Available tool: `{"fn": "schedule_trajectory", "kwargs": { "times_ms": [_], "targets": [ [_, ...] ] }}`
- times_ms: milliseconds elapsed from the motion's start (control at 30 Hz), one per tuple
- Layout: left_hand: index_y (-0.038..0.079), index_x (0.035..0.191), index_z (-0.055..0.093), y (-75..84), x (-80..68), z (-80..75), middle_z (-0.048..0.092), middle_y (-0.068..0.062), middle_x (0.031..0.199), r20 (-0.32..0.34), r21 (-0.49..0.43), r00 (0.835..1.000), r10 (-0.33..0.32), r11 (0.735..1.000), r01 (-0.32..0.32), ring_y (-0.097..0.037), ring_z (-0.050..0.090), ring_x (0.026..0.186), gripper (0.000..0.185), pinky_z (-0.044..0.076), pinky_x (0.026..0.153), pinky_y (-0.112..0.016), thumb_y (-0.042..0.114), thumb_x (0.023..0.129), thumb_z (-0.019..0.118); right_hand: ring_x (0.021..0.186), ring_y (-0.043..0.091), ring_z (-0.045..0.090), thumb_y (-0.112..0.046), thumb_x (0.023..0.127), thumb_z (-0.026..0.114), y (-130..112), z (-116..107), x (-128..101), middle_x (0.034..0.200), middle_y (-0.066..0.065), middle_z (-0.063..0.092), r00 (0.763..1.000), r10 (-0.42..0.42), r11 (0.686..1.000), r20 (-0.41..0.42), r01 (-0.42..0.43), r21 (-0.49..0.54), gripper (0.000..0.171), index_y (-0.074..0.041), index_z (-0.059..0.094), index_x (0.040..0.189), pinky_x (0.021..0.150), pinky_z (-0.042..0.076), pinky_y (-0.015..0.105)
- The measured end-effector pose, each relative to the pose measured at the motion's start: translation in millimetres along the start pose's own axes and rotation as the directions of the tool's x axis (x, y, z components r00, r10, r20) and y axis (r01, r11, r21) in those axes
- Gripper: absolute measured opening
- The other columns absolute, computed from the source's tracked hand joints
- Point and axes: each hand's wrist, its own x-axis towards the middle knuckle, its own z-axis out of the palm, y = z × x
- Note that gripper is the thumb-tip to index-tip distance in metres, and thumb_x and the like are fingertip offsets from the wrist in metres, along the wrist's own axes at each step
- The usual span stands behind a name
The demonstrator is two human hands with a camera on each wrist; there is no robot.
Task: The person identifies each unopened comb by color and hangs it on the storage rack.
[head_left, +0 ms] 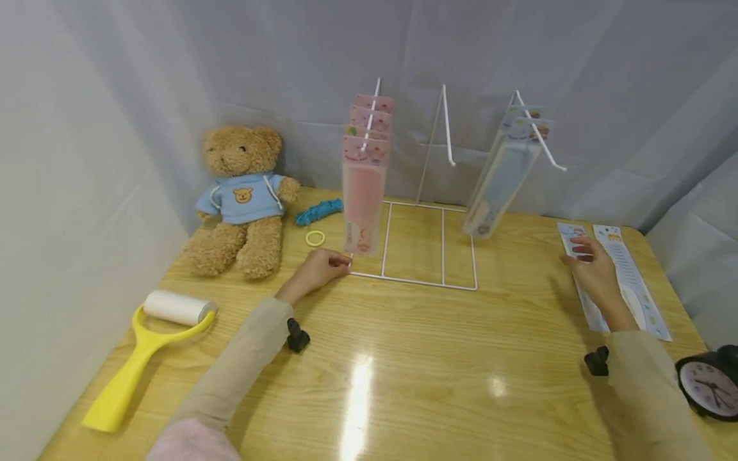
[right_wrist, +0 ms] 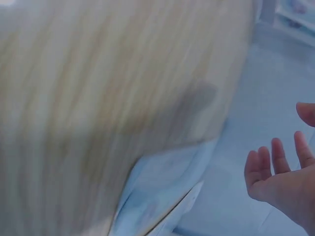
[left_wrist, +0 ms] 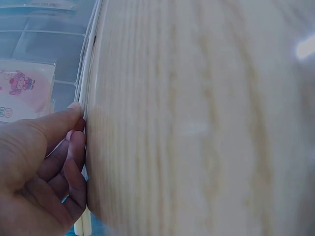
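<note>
At the front left corner of a white wire rack (head_left: 415, 282), my left hand (head_left: 319, 269) pinches the wire between thumb and fingers. Several pink packets (head_left: 364, 192) hang from the rack's left hook, just above that hand. Blue packets (head_left: 507, 173) hang from the right hook. The middle hook (head_left: 448, 128) carries nothing. My right hand (head_left: 594, 272), its fingers loosely bent and holding nothing, is over two blue-and-white packets lying on the table, a left one (head_left: 567, 232) and a right one (head_left: 634, 282). In the right wrist view this hand (right_wrist: 280, 184) shows spread fingers.
On the left sit a teddy bear (head_left: 242, 195) in a blue hoodie and a yellow-handled lint roller (head_left: 138, 358). A blue cord bundle (head_left: 319, 211) and a yellow ring (head_left: 314, 239) lie beside the rack. A black alarm clock (head_left: 709, 387) stands at the right edge.
</note>
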Motion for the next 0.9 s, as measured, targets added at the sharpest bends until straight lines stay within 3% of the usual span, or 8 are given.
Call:
{"fn": "schedule_trajectory", "kwargs": {
  "times_ms": [133, 333, 500, 733, 900],
  "targets": [
    [-0.005, 0.114, 0.067, -0.6, -0.1, 0.6, 0.068, -0.019, 0.109, -0.003, 0.001, 1.000, -0.002, 1.000, 0.002, -0.031, 0.064, 0.101, 0.028, 0.050, 0.089, -0.041, 0.012, 0.091, 0.064, 0.125, 0.050, 0.032, -0.037, 0.096, 0.051, 18.1, -8.6, -3.0, 0.139, 0.033, 0.035, 0.998, 0.038, 0.996, 0.048, -0.034, -0.079, 0.065, 0.001, 0.029, 0.145, 0.091, 0.037, 0.060],
    [-0.003, 0.114, 0.067, -1.0, 1.5, 0.8, 0.068, -0.019, 0.109, -0.003, 0.002, 1.000, -0.005, 1.000, 0.005, -0.031, 0.063, 0.101, 0.028, 0.051, 0.088, -0.041, 0.013, 0.091, 0.064, 0.119, 0.062, 0.028, -0.037, 0.098, 0.049, 37.0, -20.0, -5.7, 0.135, 0.045, 0.028, 0.992, -0.003, 0.977, 0.127, 0.030, -0.209, 0.070, 0.010, 0.024, 0.143, 0.091, 0.029, 0.070],
    [-0.003, 0.113, 0.068, -0.2, 2.1, 0.7, 0.068, -0.019, 0.108, -0.005, -0.003, 1.000, -0.006, 1.000, 0.006, -0.030, 0.063, 0.100, 0.027, 0.051, 0.087, -0.041, 0.014, 0.091, 0.065, 0.114, 0.065, 0.026, -0.042, 0.099, 0.044, 46.3, -26.0, -3.5, 0.132, 0.048, 0.027, 0.984, -0.001, 0.947, 0.179, 0.058, -0.315, 0.073, 0.014, 0.023, 0.141, 0.089, 0.019, 0.075],
    [-0.003, 0.112, 0.068, -0.3, 2.7, 1.3, 0.068, -0.019, 0.107, -0.005, -0.009, 1.000, -0.004, 1.000, 0.004, -0.030, 0.064, 0.099, 0.027, 0.051, 0.086, -0.040, 0.014, 0.091, 0.065, 0.115, 0.068, 0.024, -0.043, 0.098, 0.045, 53.1, -27.5, -0.6, 0.135, 0.048, 0.023, 0.978, 0.055, 0.935, 0.202, 0.020, -0.354, 0.074, 0.013, 0.022, 0.141, 0.088, 0.026, 0.075],
    [-0.003, 0.112, 0.068, -0.5, 2.2, 1.6, 0.069, -0.019, 0.106, -0.013, -0.005, 1.000, -0.006, 1.000, 0.006, -0.029, 0.064, 0.097, 0.026, 0.051, 0.085, -0.040, 0.013, 0.091, 0.065, 0.114, 0.071, 0.022, -0.035, 0.098, 0.048, 55.6, -25.9, 1.2, 0.133, 0.049, 0.024, 0.980, 0.066, 0.928, 0.188, 0.009, -0.372, 0.065, 0.012, 0.026, 0.139, 0.090, 0.018, 0.077]
  ]
}}
